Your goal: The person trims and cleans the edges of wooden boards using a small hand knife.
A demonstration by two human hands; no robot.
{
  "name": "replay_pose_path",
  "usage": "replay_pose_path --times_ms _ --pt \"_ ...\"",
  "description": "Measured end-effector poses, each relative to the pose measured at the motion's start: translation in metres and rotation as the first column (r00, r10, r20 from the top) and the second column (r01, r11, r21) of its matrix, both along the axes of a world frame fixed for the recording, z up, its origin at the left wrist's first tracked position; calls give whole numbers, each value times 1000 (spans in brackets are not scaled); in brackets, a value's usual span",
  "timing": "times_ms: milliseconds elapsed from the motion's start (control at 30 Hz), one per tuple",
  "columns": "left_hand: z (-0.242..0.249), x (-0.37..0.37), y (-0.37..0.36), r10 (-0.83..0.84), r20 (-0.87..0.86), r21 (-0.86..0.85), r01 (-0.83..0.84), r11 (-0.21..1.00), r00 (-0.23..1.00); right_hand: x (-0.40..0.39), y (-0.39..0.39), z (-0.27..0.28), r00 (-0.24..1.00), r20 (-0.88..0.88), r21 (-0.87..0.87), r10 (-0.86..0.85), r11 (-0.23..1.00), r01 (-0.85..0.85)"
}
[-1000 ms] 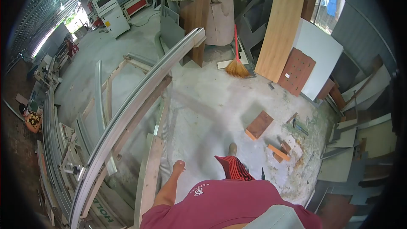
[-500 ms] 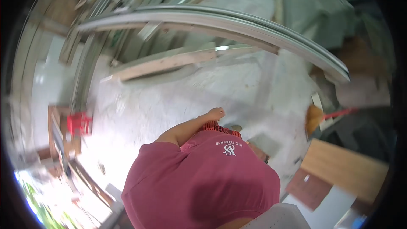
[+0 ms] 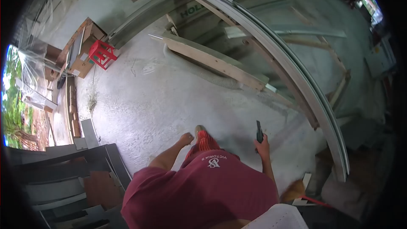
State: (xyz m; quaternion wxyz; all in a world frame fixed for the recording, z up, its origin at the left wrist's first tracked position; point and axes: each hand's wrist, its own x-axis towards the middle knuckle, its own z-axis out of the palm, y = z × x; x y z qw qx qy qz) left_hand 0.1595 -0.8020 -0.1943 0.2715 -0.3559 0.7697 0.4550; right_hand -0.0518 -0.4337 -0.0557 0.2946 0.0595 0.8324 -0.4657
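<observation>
My right hand (image 3: 263,145) is wrapped round a dark, slim utility knife (image 3: 259,132), held out in front of my body with its narrow end pointing away from me. My left hand (image 3: 185,139) hangs in front of my left side, its fingers curled closed, and I see nothing in it. Between the hands are my red-and-black striped trousers (image 3: 207,142) and the tip of one shoe (image 3: 199,128) on the pale concrete floor (image 3: 140,97).
A long metal-topped rail (image 3: 292,57) crosses ahead and right, with a wooden beam (image 3: 216,61) and a ribbed hose (image 3: 218,79) beyond. A red stool (image 3: 101,54) and a cardboard box (image 3: 82,61) stand left. Stacked boards (image 3: 101,188) lie lower left; a broom (image 3: 293,191) lies lower right.
My view has turned left, so the rail now sits further right and the stool is higher. My right hand with the utility knife has come into view. The left hand has swung out to the side.
</observation>
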Motion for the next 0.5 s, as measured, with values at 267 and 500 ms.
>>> replay_pose_path --times_ms 267,500 --pt "-10 74 -87 140 -302 34 -136 990 943 -36 -248 51 772 -467 158 431 900 -407" --pt "-97 100 -221 -520 -506 -477 279 833 689 -48 -304 68 683 -637 210 357 933 -292"
